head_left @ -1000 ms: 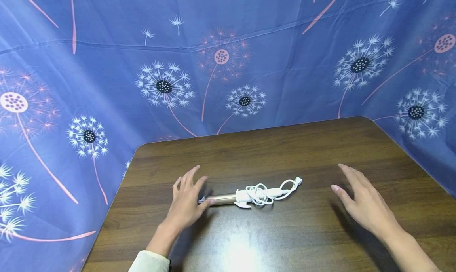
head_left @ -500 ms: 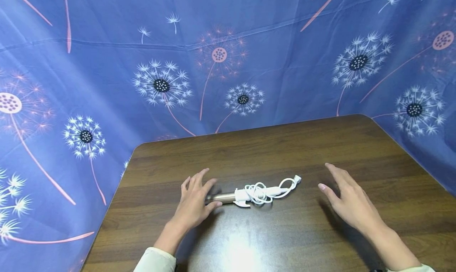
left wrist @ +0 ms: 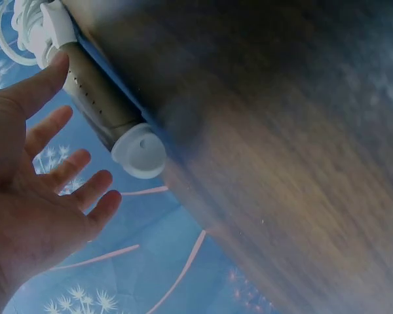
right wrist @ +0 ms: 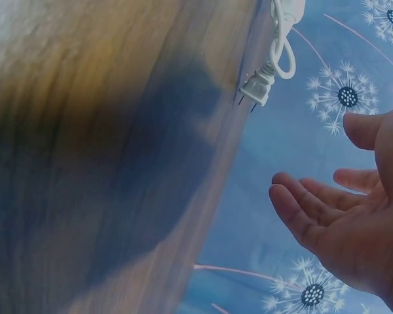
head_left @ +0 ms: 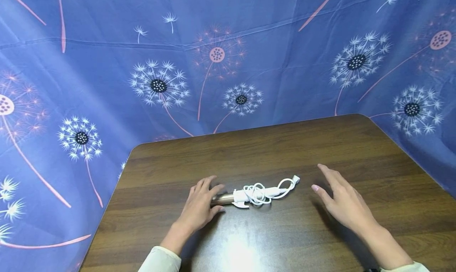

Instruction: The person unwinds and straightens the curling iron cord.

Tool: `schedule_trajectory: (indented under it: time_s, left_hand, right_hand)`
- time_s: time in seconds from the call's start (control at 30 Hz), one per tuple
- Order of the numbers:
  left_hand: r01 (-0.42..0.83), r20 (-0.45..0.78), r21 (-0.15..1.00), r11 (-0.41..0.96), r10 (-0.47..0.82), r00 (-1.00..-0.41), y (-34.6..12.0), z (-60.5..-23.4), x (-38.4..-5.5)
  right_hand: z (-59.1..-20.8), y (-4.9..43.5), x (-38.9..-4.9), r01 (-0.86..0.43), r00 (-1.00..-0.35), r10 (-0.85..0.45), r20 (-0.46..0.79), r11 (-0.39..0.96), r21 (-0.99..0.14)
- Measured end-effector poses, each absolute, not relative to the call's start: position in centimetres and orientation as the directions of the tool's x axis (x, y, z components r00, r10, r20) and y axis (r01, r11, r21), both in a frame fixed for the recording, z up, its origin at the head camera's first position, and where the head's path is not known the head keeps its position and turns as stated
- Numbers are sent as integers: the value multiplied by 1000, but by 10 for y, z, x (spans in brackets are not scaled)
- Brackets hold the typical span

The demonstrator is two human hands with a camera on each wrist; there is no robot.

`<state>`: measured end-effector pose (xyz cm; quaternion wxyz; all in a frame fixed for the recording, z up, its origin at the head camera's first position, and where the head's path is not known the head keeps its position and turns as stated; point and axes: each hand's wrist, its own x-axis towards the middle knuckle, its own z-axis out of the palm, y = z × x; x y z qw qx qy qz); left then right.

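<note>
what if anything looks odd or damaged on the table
Nothing looks spilled or damaged. Only the white cord on the curling iron looks untidy: it bunches in uneven loops at the handle, its plug unconnected.

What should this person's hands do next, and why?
I'd probably close the left hand gently around the barrel of the curling iron: it is open beside that end, not gripping, while the right hand is apart from it.

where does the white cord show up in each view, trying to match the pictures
Head: white cord bundled below and right of centre.
Left wrist: white cord at the top left.
Right wrist: white cord near the top, right of centre, leading to the plug.
Shared landmark: blue dandelion cloth.
</note>
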<state>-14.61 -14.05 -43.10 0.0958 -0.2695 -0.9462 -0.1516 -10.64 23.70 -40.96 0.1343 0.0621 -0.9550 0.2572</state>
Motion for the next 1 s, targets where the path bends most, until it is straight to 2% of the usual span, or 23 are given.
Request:
schedule_trajectory:
  time_s: [0.47,1.0]
  left_hand:
    - [590,293,222,776,524,-800,-137,-439,-150]
    - [575,263,158,803,527,-808,-132,-444,-152]
  right_hand:
    - [-411,228,-108,-179,-966,-61,252,859,-480]
    - [-412,221,-110,-199,-956,-72,285,874,-444]
